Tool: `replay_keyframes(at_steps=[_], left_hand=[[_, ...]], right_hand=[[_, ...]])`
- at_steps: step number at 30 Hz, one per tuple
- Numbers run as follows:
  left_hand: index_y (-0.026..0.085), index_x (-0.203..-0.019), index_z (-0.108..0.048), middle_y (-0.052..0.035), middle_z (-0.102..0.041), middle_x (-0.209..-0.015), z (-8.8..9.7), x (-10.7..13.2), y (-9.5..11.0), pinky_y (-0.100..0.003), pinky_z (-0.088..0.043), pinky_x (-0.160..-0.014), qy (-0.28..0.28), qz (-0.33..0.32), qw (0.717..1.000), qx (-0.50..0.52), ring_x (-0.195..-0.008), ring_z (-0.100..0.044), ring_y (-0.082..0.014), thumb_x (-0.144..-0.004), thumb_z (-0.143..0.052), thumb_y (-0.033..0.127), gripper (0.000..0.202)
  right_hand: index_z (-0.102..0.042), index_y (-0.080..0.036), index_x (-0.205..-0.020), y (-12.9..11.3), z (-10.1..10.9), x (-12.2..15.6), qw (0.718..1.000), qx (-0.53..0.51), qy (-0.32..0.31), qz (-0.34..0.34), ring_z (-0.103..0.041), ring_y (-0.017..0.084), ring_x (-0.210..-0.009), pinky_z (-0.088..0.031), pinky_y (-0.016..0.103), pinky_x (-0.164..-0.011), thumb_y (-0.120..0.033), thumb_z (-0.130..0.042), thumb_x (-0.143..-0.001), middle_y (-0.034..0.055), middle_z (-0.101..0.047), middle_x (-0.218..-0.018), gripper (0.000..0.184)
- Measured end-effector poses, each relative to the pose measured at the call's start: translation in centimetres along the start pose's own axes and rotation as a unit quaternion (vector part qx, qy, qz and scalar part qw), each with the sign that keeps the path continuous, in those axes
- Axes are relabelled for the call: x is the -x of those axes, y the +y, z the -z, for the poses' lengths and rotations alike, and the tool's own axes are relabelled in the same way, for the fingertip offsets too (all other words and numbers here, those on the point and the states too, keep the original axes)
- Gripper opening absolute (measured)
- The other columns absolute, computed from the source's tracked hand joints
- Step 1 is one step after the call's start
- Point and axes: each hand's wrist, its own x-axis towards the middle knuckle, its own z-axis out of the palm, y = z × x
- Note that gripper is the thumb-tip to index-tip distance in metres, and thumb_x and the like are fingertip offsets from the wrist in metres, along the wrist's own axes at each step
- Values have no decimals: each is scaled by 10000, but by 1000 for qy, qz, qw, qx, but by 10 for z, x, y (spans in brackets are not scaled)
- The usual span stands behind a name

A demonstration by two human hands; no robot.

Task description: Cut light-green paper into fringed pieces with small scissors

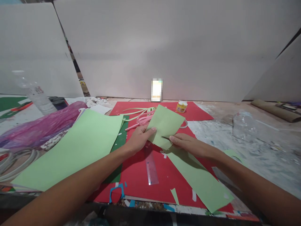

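A light green paper piece (166,122) is held up at a tilt over the red sheets. My left hand (140,137) pinches its left edge, thumb on the front face. At its lower right edge my right hand (185,142) is closed, thumb on the front. A thin dark line runs in from that thumb; I cannot tell whether it is a slit or a blade. Below lies a long green paper strip (199,179), partly under my right forearm. A clear ruler (151,166) rests on the red sheet (136,169). Pink looped strips (143,119) lie behind the held piece.
Large green sheets (77,147) are stacked at left, beside a purple plastic bag (47,125) and a plastic bottle (35,92). A yellow jar (181,107) and a phone (156,91) stand at the back. Another bottle (244,125) lies right. Paper scraps line the front edge.
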Motion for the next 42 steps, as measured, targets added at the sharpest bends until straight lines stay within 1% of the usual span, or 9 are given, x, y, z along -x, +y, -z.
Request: replay_keyframes(at_steps=[5,10,17,23,27,30,35,39,42], left_hand=[[160,-728,-582,-12,-507,-588,-1,0,2,-217,-366,-421,-3,2,1000,-7,-468,-452,-93,-846,-565,494,354],[166,-710,-585,-18,-518,-587,-1,1,2,-221,-381,-427,1,-5,1000,-14,-469,-465,-98,-851,-561,482,346],[165,-698,-591,-28,-518,-580,-2,2,1,-224,-375,-425,0,-7,1000,-12,-469,-460,-99,-861,-553,470,347],[161,-686,-609,-29,-511,-568,-1,1,1,-232,-352,-415,3,-6,1000,-15,-462,-439,-100,-844,-575,457,337],[155,-735,-659,-31,-552,-593,-1,2,1,-229,-350,-431,4,-18,999,-26,-480,-449,-102,-836,-581,430,303],[157,-731,-677,-32,-580,-607,-1,2,3,-236,-367,-464,5,-35,999,-37,-502,-463,-108,-841,-581,401,284],[144,-716,-693,-56,-637,-658,3,2,5,-261,-405,-537,-10,-38,997,-72,-555,-521,-132,-857,-568,413,328],[146,-714,-697,-64,-673,-699,6,4,8,-271,-430,-581,-21,-45,995,-88,-594,-561,-151,-864,-554,408,334],[148,-719,-704,-56,-687,-721,6,4,10,-271,-443,-600,-24,-57,993,-97,-613,-576,-154,-862,-559,399,323]], right_hand=[[-567,-171,-861,6,-2,-4,998,-55,-18,10,-388,138,-658,-334,282,-600,-624,-408,-900,18,-468,-766,483],[-561,-173,-862,8,-3,-7,997,-64,-32,17,-355,122,-620,-322,277,-587,-599,-415,-912,0,-440,-733,453],[-557,-159,-821,7,-2,-7,997,-55,-43,12,-391,130,-600,-344,280,-566,-622,-411,-902,10,-454,-684,493],[-615,-149,-808,0,-2,-4,994,-82,-62,17,-534,175,-766,-412,308,-715,-598,-504,-868,59,-602,-849,466],[-641,-142,-812,-4,-2,-2,997,-60,-48,-13,-519,172,-744,-402,296,-676,-631,-523,-835,59,-597,-839,504],[-642,-141,-874,-6,-3,-1,997,-55,-53,-20,-508,170,-738,-388,285,-652,-635,-503,-845,61,-590,-836,514],[-576,-154,-813,-5,-5,-2,997,-43,-47,-35,-391,122,-599,-306,274,-567,-649,-443,-870,9,-483,-697,515],[-437,-187,-690,-1,-5,-3,997,-54,-53,-30,-256,92,-532,-209,263,-506,-668,-425,-869,-43,-319,-621,514],[-340,-204,-650,-1,-6,-4,996,-66,-57,-33,-197,86,-518,-166,262,-489,-695,-421,-853,-60,-246,-608,537]])
